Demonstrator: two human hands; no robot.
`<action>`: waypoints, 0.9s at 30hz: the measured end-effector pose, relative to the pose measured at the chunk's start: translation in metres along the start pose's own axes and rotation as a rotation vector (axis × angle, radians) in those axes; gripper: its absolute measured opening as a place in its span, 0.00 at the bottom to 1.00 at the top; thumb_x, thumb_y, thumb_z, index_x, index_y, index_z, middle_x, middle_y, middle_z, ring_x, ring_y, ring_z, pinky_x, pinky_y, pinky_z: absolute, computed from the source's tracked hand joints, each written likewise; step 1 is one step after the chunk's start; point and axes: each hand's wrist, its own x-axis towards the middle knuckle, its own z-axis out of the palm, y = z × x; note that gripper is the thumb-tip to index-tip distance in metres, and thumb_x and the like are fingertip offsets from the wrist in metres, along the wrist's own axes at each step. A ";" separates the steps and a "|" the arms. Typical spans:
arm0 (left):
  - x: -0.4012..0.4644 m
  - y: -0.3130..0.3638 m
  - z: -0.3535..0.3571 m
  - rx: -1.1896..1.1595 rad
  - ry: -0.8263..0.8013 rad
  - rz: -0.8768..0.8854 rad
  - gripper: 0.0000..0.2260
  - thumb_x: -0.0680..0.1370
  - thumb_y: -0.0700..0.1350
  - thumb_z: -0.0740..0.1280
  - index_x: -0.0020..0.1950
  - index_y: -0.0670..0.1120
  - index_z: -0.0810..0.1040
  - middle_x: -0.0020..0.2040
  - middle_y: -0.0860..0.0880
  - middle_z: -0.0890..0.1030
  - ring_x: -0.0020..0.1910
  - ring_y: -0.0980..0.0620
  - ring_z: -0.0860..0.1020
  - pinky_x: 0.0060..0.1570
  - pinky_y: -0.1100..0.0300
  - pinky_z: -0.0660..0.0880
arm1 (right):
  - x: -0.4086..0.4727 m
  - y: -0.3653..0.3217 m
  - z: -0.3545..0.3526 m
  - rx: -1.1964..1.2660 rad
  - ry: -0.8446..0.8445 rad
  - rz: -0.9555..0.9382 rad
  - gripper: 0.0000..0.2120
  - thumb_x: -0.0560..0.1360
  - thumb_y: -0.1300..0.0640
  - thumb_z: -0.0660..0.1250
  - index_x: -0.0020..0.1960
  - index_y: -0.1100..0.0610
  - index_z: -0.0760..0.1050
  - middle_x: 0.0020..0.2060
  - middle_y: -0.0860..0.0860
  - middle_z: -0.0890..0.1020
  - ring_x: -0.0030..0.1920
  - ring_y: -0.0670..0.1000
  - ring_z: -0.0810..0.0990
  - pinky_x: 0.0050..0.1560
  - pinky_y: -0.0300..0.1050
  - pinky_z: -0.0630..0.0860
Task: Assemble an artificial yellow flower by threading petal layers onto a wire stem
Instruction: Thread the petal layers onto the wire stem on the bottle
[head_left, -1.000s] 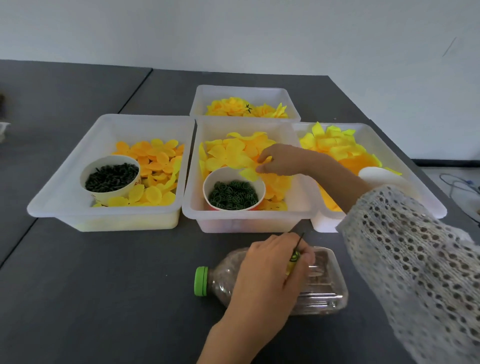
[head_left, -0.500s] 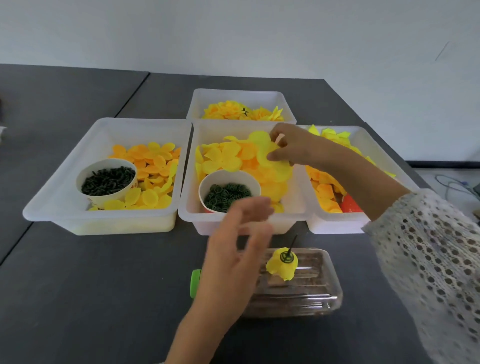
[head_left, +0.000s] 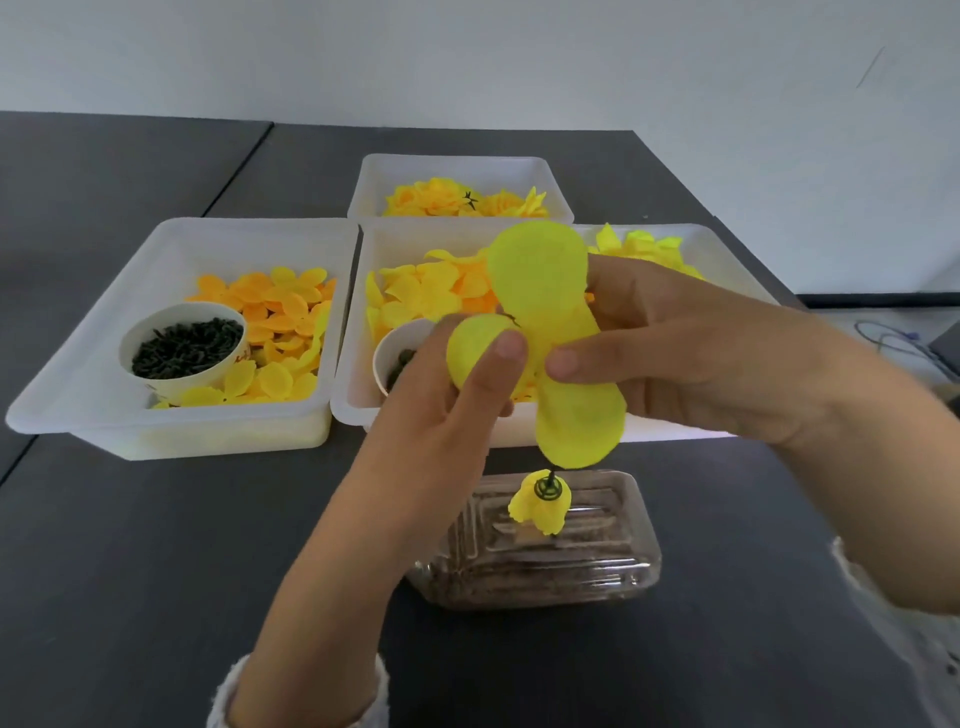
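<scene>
Both hands hold one large yellow petal layer (head_left: 545, 291) up in front of the middle tray. My left hand (head_left: 457, 405) pinches its left lobe with the thumb on top. My right hand (head_left: 691, 353) grips its middle from the right, thumb toward me. Below them a small, partly built yellow flower (head_left: 540, 506) with a green ring sits on a dark wire stem standing up from a clear plastic bottle (head_left: 540, 561) that lies on its side on the dark table.
Several white trays stand behind: the left tray (head_left: 171, 431) holds orange-yellow petals and a cup of dark pieces (head_left: 184, 345); the middle tray (head_left: 358, 410) holds yellow petals and another cup; the right tray (head_left: 727, 249) holds bright yellow pieces; the far tray (head_left: 457, 166) holds finished flowers.
My right hand lifted a petal layer out of the middle tray and brought it toward me. My left hand rose from the bottle and took hold of the layer's left lobe.
</scene>
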 end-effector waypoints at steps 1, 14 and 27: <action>-0.002 0.002 0.000 -0.016 -0.036 0.012 0.19 0.75 0.66 0.59 0.48 0.52 0.77 0.40 0.50 0.77 0.38 0.58 0.75 0.37 0.65 0.71 | -0.003 0.001 0.001 0.035 -0.002 0.003 0.21 0.71 0.64 0.66 0.63 0.56 0.73 0.56 0.59 0.82 0.53 0.58 0.82 0.52 0.52 0.77; -0.031 -0.007 -0.009 -0.139 -0.013 -0.016 0.15 0.78 0.53 0.65 0.34 0.49 0.76 0.28 0.57 0.67 0.26 0.61 0.62 0.27 0.72 0.61 | -0.040 0.047 0.000 0.114 0.340 -0.014 0.15 0.67 0.56 0.72 0.52 0.54 0.76 0.35 0.52 0.79 0.29 0.49 0.72 0.28 0.37 0.70; -0.034 -0.027 -0.003 -0.038 -0.021 -0.101 0.14 0.75 0.59 0.67 0.35 0.52 0.78 0.28 0.49 0.70 0.28 0.58 0.66 0.28 0.66 0.64 | -0.046 0.075 0.000 -0.020 0.519 -0.019 0.14 0.67 0.54 0.71 0.52 0.51 0.76 0.36 0.55 0.74 0.30 0.49 0.71 0.30 0.37 0.71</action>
